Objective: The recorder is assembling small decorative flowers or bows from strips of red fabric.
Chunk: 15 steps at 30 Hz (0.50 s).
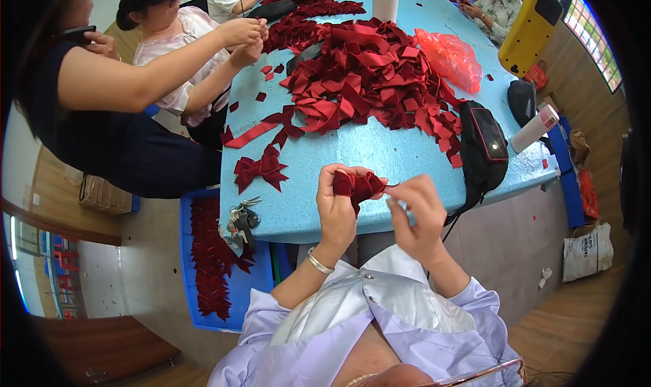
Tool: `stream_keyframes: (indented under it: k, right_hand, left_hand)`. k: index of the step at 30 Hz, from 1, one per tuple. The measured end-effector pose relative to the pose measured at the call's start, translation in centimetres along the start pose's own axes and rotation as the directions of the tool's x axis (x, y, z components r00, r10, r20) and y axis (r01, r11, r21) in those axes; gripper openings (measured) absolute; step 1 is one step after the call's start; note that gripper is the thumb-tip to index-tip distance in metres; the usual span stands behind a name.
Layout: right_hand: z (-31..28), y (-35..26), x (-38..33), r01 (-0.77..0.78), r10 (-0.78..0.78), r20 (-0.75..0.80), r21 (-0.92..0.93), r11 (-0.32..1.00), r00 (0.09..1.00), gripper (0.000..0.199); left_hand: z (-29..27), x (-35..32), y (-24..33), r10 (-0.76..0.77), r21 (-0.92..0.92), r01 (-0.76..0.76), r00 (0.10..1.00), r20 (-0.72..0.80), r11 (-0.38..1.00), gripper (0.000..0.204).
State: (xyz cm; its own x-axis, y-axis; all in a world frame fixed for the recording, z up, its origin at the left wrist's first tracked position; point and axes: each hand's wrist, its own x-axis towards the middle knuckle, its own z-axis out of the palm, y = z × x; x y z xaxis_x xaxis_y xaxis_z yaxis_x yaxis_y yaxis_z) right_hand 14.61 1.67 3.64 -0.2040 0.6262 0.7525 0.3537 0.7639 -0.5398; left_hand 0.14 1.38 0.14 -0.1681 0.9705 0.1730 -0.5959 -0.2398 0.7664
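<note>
My left hand (337,207) pinches a folded piece of dark red ribbon (359,184) just above the near edge of the light blue table (380,150). My right hand (415,211) is beside it, its fingertips at the ribbon's right end, drawing a thin thread. A finished dark red bow (261,169) lies on the table to the left of my hands. A big heap of cut red ribbon pieces (369,75) covers the table's middle.
A black pouch (483,150) lies at the right edge, near a white tube (536,128) and an orange plastic bag (451,58). Keys (241,223) hang by a blue crate of red ribbon (210,258). People sit at the left and the far end.
</note>
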Motion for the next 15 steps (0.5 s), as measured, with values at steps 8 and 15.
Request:
stream_keyframes:
  k: [8,15]
  right_hand:
    - [0.8,1.5,0.0,-0.323,0.312,0.085,0.21,0.923,0.946,0.011]
    - [2.1,0.9,-0.8,-0.195,0.196,0.004,0.106,0.975,0.981,0.006]
  left_hand:
    - [0.4,-0.6,-1.3,0.17,0.25,-0.165,0.985,0.001,0.954,0.01]
    - [0.1,-0.7,-0.9,0.337,0.701,-0.28,0.94,0.059,0.656,0.009]
